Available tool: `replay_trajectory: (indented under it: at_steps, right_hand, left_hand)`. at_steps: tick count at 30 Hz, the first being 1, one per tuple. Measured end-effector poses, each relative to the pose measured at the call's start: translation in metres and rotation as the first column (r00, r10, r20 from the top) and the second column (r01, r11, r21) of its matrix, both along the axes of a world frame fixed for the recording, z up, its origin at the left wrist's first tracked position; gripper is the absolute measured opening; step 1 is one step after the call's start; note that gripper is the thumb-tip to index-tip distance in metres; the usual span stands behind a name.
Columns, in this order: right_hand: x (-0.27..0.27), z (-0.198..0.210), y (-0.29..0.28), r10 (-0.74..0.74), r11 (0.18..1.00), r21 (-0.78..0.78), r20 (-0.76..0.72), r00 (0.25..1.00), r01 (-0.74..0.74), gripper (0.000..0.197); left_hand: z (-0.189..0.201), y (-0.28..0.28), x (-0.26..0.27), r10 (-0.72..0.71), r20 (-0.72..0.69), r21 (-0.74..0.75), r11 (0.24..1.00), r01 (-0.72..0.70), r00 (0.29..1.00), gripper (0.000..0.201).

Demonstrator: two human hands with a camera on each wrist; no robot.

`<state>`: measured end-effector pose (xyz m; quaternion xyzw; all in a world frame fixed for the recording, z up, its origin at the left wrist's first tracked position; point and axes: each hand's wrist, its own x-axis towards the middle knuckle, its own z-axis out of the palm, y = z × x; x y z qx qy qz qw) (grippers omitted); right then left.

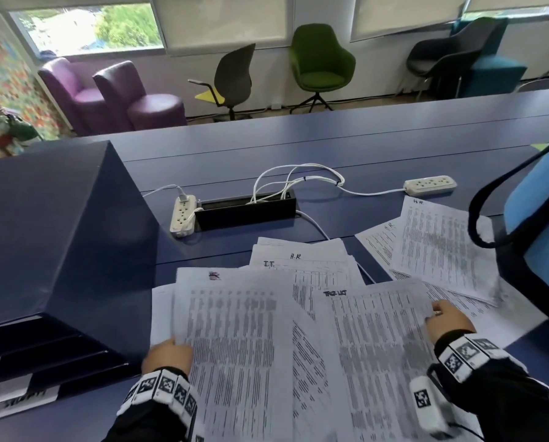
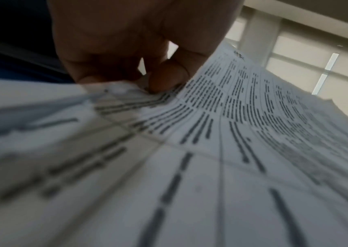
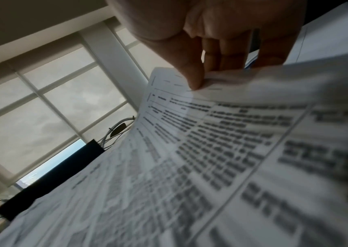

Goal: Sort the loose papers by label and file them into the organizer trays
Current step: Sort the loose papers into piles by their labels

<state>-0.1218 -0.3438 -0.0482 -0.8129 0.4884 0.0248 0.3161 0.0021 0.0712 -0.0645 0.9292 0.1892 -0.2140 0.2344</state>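
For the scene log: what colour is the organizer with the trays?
Dark navy blue organizer, clearest in the head view.

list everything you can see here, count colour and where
loose papers: many, white with printed tables, spread over the near table, some hand-labelled H.R. or I.T.
organizer trays: one dark blue stacked unit, near left, white labels on its fronts
table: one, blue
power strips: two, white, one left of the cable box, one at far right
cable box: one, black, mid table, white cords running out
office chair: one, light blue and black, right edge
armchairs: two purple, one green, one dark, one teal, by the windows
left hand: grips a sheet's left edge
right hand: pinches a sheet's right edge
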Motion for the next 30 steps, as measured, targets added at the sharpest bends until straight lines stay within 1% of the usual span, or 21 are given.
replay_trajectory:
  at_steps: [2, 3, 5, 6, 8, 10, 11, 13, 14, 15, 17, 20, 21, 23, 24, 25, 26, 27, 28, 29, 30]
  right_hand:
    - [0.001, 0.003, -0.002, -0.049, 0.998, -0.045, 0.057, 0.997, 0.051, 0.028]
    - [0.001, 0.005, -0.002, -0.046, 0.997, -0.066, 0.077, 0.996, 0.051, 0.031]
    - [0.002, 0.011, 0.004, 0.036, 0.996, -0.084, 0.082, 0.996, -0.03, 0.04]
    - [0.003, 0.013, 0.009, 0.088, 0.994, -0.071, 0.104, 0.991, -0.08, 0.042]
    - [0.007, 0.017, 0.023, 0.173, 0.985, -0.008, 0.19, 0.966, -0.175, 0.036]
    - [0.01, 0.019, 0.04, 0.237, 0.951, 0.123, 0.291, 0.927, -0.282, 0.032]
    - [0.011, 0.021, 0.05, 0.26, 0.909, 0.228, 0.342, 0.903, -0.349, 0.039]
    - [0.013, 0.02, 0.066, 0.284, 0.782, 0.412, 0.434, 0.855, -0.469, 0.072]
    - [0.014, 0.017, 0.072, 0.297, 0.727, 0.461, 0.457, 0.838, -0.509, 0.086]
    - [0.015, 0.012, 0.077, 0.319, 0.677, 0.49, 0.477, 0.819, -0.549, 0.095]
    - [0.014, 0.005, 0.084, 0.34, 0.6, 0.529, 0.511, 0.79, -0.6, 0.105]
    - [0.009, -0.002, 0.086, 0.291, 0.495, 0.612, 0.552, 0.782, -0.616, 0.119]
    - [0.008, -0.003, 0.085, 0.277, 0.462, 0.639, 0.555, 0.784, -0.615, 0.121]
    - [0.004, -0.001, 0.082, 0.307, 0.412, 0.672, 0.534, 0.788, -0.616, 0.119]
    - [0.002, 0.0, 0.082, 0.35, 0.407, 0.676, 0.506, 0.789, -0.614, 0.115]
    - [0.0, 0.0, 0.083, 0.402, 0.433, 0.664, 0.463, 0.79, -0.61, 0.106]
    - [-0.002, 0.0, 0.085, 0.456, 0.484, 0.635, 0.405, 0.792, -0.603, 0.089]
    - [-0.002, -0.001, 0.088, 0.479, 0.565, 0.578, 0.351, 0.805, -0.589, 0.065]
    - [-0.003, -0.002, 0.089, 0.453, 0.677, 0.496, 0.302, 0.839, -0.544, 0.037]
    - [-0.002, -0.004, 0.089, 0.387, 0.777, 0.418, 0.273, 0.881, -0.471, 0.016]
    - [-0.001, -0.006, 0.087, 0.315, 0.846, 0.359, 0.262, 0.912, -0.395, 0.011]
  left_hand:
    - [-0.001, 0.003, 0.0, 0.043, 0.024, -0.015, 0.999, -0.043, 0.999, 0.025]
    - [-0.001, 0.001, -0.002, 0.049, 0.039, -0.038, 0.998, -0.047, 0.998, 0.022]
    - [0.001, -0.004, -0.002, 0.079, 0.053, -0.111, 0.991, -0.073, 0.995, 0.022]
    - [0.004, -0.009, -0.003, 0.106, 0.049, -0.167, 0.981, -0.097, 0.993, 0.025]
    - [0.01, -0.02, -0.004, 0.124, 0.044, -0.274, 0.956, -0.108, 0.991, 0.023]
    - [0.015, -0.034, -0.006, 0.082, 0.028, -0.351, 0.934, -0.067, 0.996, 0.017]
    - [0.017, -0.04, -0.008, 0.036, 0.028, -0.372, 0.928, -0.023, 0.999, 0.016]
    - [0.016, -0.053, -0.012, 0.024, 0.048, -0.394, 0.919, -0.003, 0.999, 0.022]
    - [0.013, -0.058, -0.013, 0.037, 0.061, -0.4, 0.917, -0.009, 0.997, 0.023]
    - [0.012, -0.064, -0.016, 0.036, 0.082, -0.393, 0.92, -0.001, 0.996, 0.022]
    - [0.011, -0.073, -0.019, 0.012, 0.109, -0.367, 0.93, 0.029, 0.994, 0.018]
    - [0.009, -0.082, -0.021, -0.068, 0.181, -0.277, 0.954, 0.118, 0.981, 0.018]
    - [0.009, -0.084, -0.021, -0.098, 0.195, -0.235, 0.961, 0.143, 0.976, 0.017]
    - [0.009, -0.086, -0.02, -0.126, 0.201, -0.175, 0.971, 0.162, 0.971, 0.014]
    - [0.009, -0.086, -0.019, -0.13, 0.21, -0.175, 0.97, 0.168, 0.969, 0.013]
    - [0.009, -0.085, -0.019, -0.146, 0.225, -0.18, 0.966, 0.188, 0.964, 0.014]
    - [0.01, -0.086, -0.02, -0.175, 0.246, -0.196, 0.954, 0.226, 0.953, 0.017]
    - [0.012, -0.087, -0.022, -0.214, 0.263, -0.227, 0.934, 0.275, 0.941, 0.023]
    - [0.013, -0.089, -0.024, -0.247, 0.279, -0.269, 0.908, 0.322, 0.928, 0.031]
    - [0.016, -0.091, -0.026, -0.253, 0.284, -0.317, 0.886, 0.339, 0.925, 0.039]
    - [0.018, -0.093, -0.026, -0.234, 0.291, -0.361, 0.871, 0.333, 0.928, 0.048]
